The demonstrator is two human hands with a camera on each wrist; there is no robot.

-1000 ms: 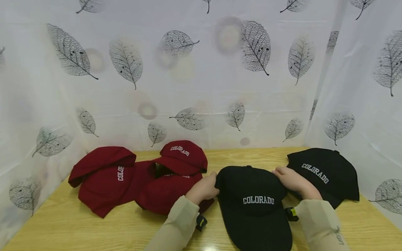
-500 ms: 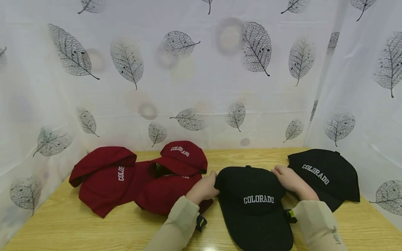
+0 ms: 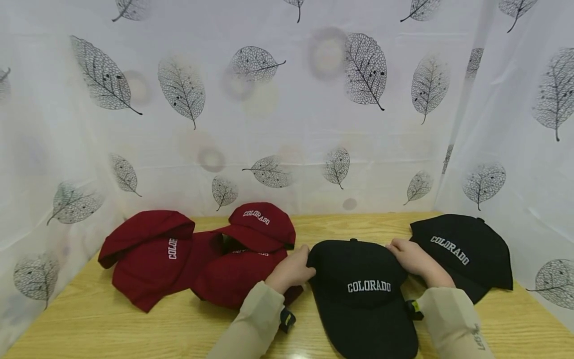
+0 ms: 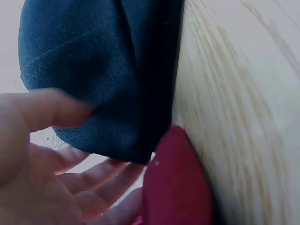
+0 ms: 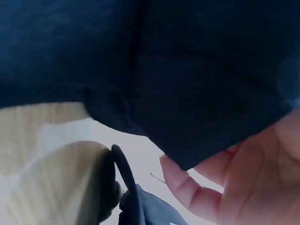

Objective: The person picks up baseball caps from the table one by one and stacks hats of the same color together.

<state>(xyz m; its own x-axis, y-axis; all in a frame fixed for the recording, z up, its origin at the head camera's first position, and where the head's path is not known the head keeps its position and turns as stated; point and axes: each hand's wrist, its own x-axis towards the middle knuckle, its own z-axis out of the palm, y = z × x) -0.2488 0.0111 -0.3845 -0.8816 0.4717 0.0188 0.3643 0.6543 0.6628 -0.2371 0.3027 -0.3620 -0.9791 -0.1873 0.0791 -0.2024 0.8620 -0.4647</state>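
A black cap [image 3: 358, 262] with white COLORADO lettering lies in front of me in the head view, its brim towards me. My left hand [image 3: 291, 269] pinches its left side near the back; the left wrist view puts the thumb [image 4: 61, 110] on the outside of the black cap [image 4: 98, 56] and the fingers behind. At the right back edge, my right hand [image 3: 414, 259] grips the same cap. In the right wrist view, fingers [image 5: 187, 190] reach behind a corner of the dark cloth [image 5: 187, 108], which partly hides them.
Close to the right hand lies another black cap [image 3: 475, 244]. Several red caps overlap at the left, among them one folded cap [image 3: 152, 269], one on top [image 3: 264, 227] and one beside my left hand [image 3: 233, 281]. A leaf-print curtain [image 3: 296, 124] borders the wooden table [image 3: 134, 329].
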